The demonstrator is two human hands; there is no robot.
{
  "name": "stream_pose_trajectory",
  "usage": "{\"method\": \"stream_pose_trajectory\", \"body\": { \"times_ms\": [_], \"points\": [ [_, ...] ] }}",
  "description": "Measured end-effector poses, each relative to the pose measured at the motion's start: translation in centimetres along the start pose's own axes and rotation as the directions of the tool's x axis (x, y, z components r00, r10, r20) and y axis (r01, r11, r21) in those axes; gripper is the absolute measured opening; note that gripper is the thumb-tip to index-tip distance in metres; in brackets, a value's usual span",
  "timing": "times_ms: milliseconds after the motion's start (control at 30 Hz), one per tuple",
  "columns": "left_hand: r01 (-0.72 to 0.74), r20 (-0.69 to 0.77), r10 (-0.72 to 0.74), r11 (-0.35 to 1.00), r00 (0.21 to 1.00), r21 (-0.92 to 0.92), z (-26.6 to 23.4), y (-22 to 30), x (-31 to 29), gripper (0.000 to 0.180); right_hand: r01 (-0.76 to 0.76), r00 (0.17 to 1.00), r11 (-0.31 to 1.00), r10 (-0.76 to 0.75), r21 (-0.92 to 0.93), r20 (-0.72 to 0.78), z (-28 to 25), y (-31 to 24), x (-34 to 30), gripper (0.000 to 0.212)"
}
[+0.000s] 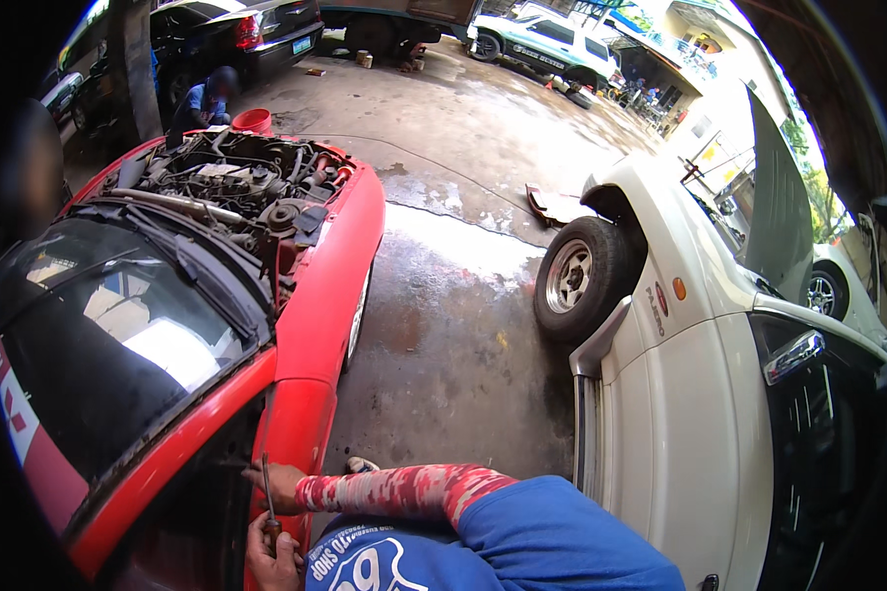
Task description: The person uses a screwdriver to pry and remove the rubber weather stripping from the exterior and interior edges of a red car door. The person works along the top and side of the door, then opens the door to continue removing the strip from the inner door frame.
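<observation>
A screwdriver [272, 526] with a dark reddish handle and a thin metal shaft is upright in the grip of my left hand [274, 563]. Its shaft passes in front of my right hand [284, 489], whose arm reaches across in a red-and-white patterned sleeve. The right fingers are bent together at the front corner of the dark side window on a red car [306, 419]. Whatever they pinch is too small or hidden to make out. Both hands are close against the car's side, near the rear end of its front fender.
The red car's engine bay [232, 187] is uncovered. A white vehicle [660, 364] with its front wheel [583, 278] turned out stands to the right across a wet concrete floor [443, 364]. Beyond the red car, a person [203, 102] crouches beside a red bucket [252, 120]. Another person is at the left edge.
</observation>
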State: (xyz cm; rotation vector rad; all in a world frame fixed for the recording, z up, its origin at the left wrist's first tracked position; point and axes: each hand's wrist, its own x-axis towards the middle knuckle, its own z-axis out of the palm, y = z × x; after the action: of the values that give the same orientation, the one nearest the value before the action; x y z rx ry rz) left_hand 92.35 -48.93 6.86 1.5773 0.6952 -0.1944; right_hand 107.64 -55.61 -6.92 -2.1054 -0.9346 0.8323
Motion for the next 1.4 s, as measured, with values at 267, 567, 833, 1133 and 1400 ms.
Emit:
{"method": "stream_pose_trajectory", "body": {
  "times_ms": [267, 567, 833, 1133, 1400],
  "points": [
    [0.197, 0.017, -0.197, 0.979, 0.980, -0.041, 3.1, 1.4, 0.7, 0.057, 0.093, 0.996, 0.995, -0.093, -0.034, 0.019, -0.4, 2.2, 0.7, 0.081],
    [-0.045, -0.217, 0.017, 0.991, 0.976, -0.122, 1.6, -4.7, -4.1, 0.051, 0.011, 1.000, 0.997, -0.010, -0.072, 0.013, 2.4, 1.7, 1.5, 0.074],
    [-0.013, -0.314, -0.167, 0.866, 0.935, -0.499, 0.5, -11.1, -9.3, 0.055, 0.130, 0.985, 0.992, -0.129, 0.004, -0.112, 4.2, 3.2, 0.9, 0.056],
    [-0.008, -0.291, -0.129, 0.903, 0.948, -0.429, 1.2, -13.2, -8.0, 0.052, 0.120, 0.940, 0.992, -0.105, 0.026, -0.325, 6.8, 3.5, 0.3, 0.067],
    [-0.007, -0.275, -0.144, 0.876, 0.951, -0.482, 4.6, -12.8, -0.6, 0.051, 0.141, 0.933, 0.989, -0.121, 0.034, -0.340, 5.5, 6.1, 1.3, 0.073]
  ]
}}
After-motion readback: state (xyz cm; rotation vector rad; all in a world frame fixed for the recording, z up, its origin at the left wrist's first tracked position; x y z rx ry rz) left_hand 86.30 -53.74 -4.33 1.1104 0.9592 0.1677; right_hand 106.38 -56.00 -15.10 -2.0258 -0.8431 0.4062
